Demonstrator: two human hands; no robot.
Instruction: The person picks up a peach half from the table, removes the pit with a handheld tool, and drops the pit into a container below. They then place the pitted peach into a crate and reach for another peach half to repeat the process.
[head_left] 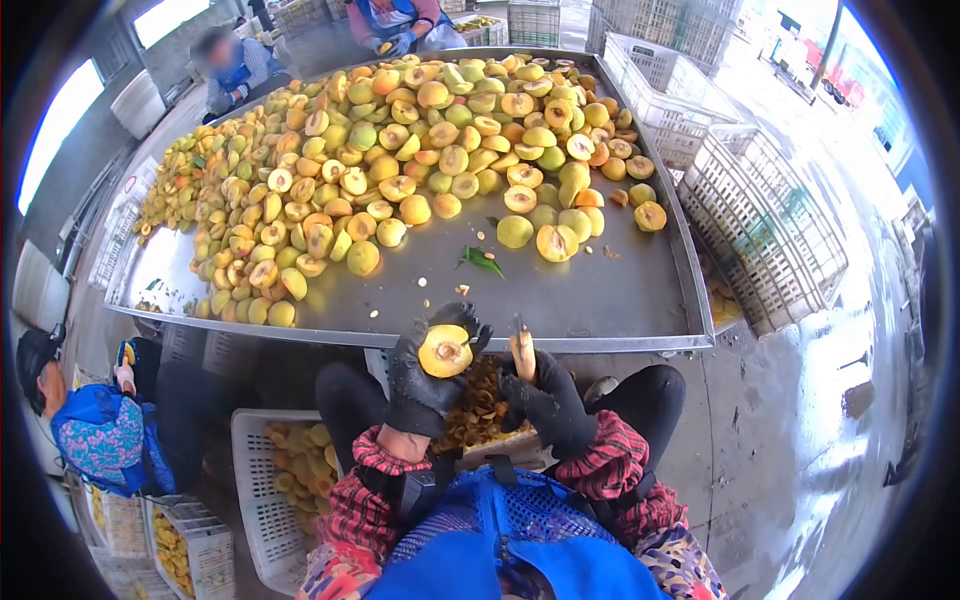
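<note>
The steel table [560,290] fills the view ahead, with a heap of halved peaches [400,150] across its far and left parts and bare metal nearest me. White crates [760,220] stand stacked along its right side; another crate [262,480] sits by my left knee. Just below the table's near edge, my gloved left hand [425,375] curls its fingers around a peach half [445,351], cut face up. My right hand [545,395], just beside it, is closed on a small orange piece [522,350]. A green leaf [481,261] lies on the bare metal ahead.
</note>
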